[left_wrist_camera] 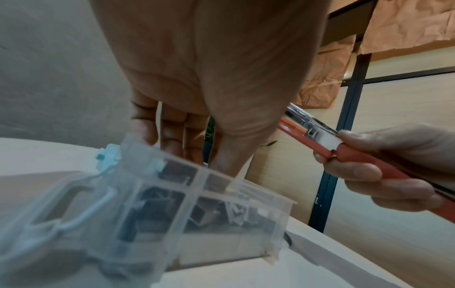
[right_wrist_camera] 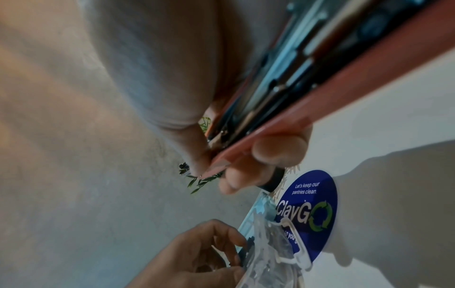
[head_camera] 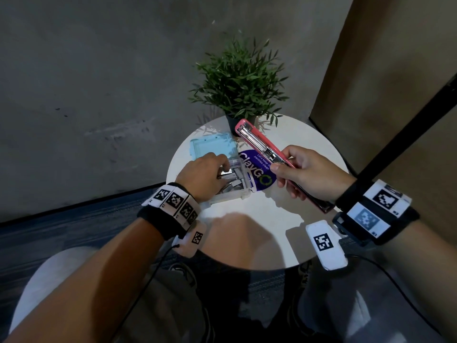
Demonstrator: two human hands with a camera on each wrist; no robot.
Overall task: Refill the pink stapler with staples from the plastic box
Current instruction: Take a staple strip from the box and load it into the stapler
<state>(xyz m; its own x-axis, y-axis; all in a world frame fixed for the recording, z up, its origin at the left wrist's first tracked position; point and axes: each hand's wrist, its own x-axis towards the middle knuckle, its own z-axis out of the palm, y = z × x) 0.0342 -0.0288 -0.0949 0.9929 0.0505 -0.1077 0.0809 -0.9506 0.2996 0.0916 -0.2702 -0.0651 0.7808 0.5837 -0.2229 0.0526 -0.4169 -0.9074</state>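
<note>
Pink stapler [head_camera: 268, 154], opened with its magazine exposed for loading, is gripped above the surface [head_camera: 259, 219] by the right hand [head_camera: 309, 174], while the left hand [head_camera: 202, 179] reaches curled fingers into the plastic box [head_camera: 237, 191] among the staples [head_camera: 235, 180], grasp unconfirmed.

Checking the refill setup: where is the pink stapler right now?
In the head view the pink stapler is swung open in the right hand, held above the table's right side, beside the plastic box.

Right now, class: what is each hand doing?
Left hand: fingers reaching into clear plastic box; grip unclear.
Right hand: gripping opened pink stapler.
</note>
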